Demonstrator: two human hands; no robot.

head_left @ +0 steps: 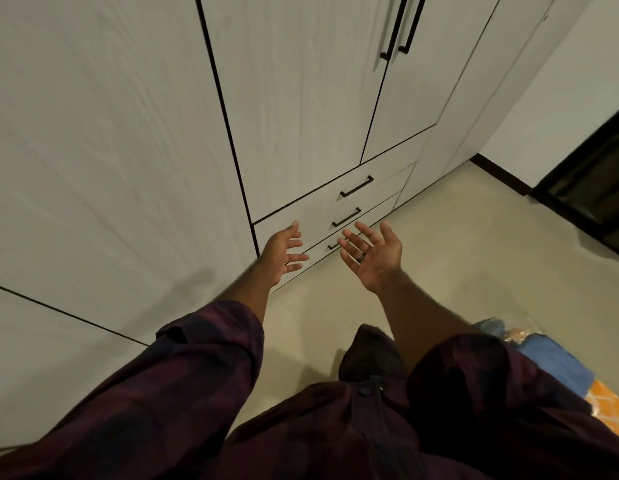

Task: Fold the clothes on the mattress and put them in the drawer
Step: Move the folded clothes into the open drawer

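While both your arms are stretched out ahead of you, neither hand has hold of anything. Your left hand [284, 252] is spread with straight fingers pointing across toward the other, and your right hand [372, 258] lies palm up with its fingers fanned and a dark ring [360, 257] on one of them.

The drawer stack [336, 206] sits at the foot of the wardrobe [284, 98], ahead of and below both hands. All three fronts look pushed in flush. From this view, your left hand overlaps the stack's left end. Your right hand covers part of the lowest handle [332, 246], with the middle handle [346, 217] and top handle [356, 186] showing beyond its fingertips. Whether either hand touches the fronts cannot be told.

Each handle is a bar whose long axis runs along its drawer front, parallel to the floor [474, 254]. To open a drawer, your fingers would likely have to hook across the bar and draw it toward you. Your right hand looks the nearer one for that.

No garment is near the stack. Well away from it, behind your right elbow, a blue cloth [550, 358] and an orange patterned fabric [609, 407] show at the frame's edge. Whether these are clothing or the mattress cannot be told.
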